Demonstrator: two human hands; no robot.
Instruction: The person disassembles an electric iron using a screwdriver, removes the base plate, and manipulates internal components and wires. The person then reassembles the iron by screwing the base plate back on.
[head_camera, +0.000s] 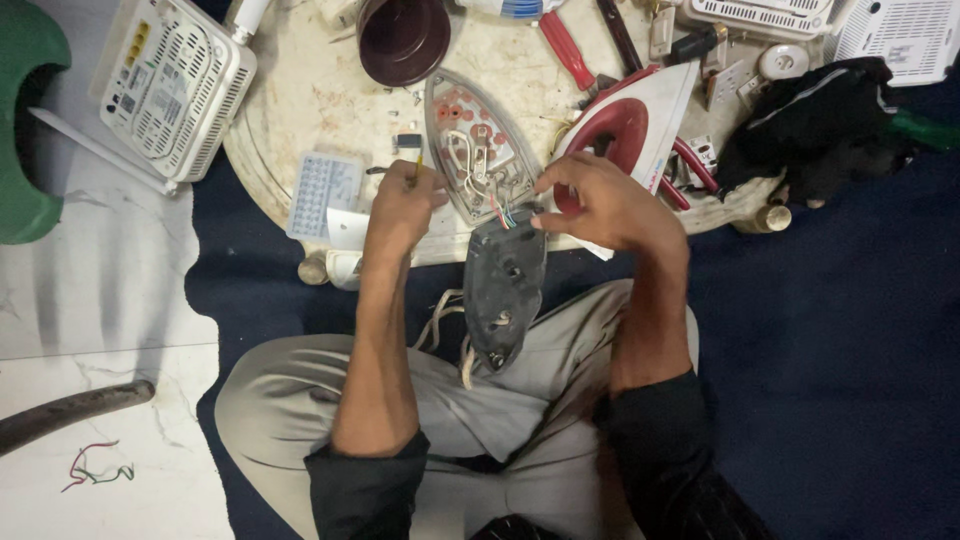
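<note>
Head view. The person sits cross-legged on a dark blue floor covering (830, 330), facing a low round table (300, 100) with a worn, pale top.

Left hand (403, 205): fingers curled closed around a thin tool with a yellow shaft (419, 160), which stands out above the knuckles. The tool tip is hidden, so its kind cannot be told. The hand lies at the near edge of the table, just beside the left side of the iron soleplate (470, 160).

Right hand (600, 205): fingers bent, fingertips pinched at the bundle of coloured wires (503, 212) where the soleplate meets the dark rear housing (503, 285). Whether the fingers actually grip a wire cannot be told.

The opened iron lies between the two hands. The soleplate rests inner side up on the table, with terminals and pale wiring exposed. The dark rear housing hangs off the table edge over the person's lap, and a pale cord (440, 320) runs out beneath it.

The red and white iron shell (640, 125) lies on the table just beyond the right hand, touching the soleplate's right side.

Other items:
- Brown bowl (403, 38), far side of the table.
- Red-handled screwdriver (567, 50), beside the bowl.
- Small white grid-faced box (322, 190), left of the left hand.
- White vented box (175, 85), overlapping the table's left edge.
- Black cloth (815, 125), at the right.
- Green plastic object (28, 120), far left.
- Loose wire scraps (95, 468) on the white floor, lower left.
</note>
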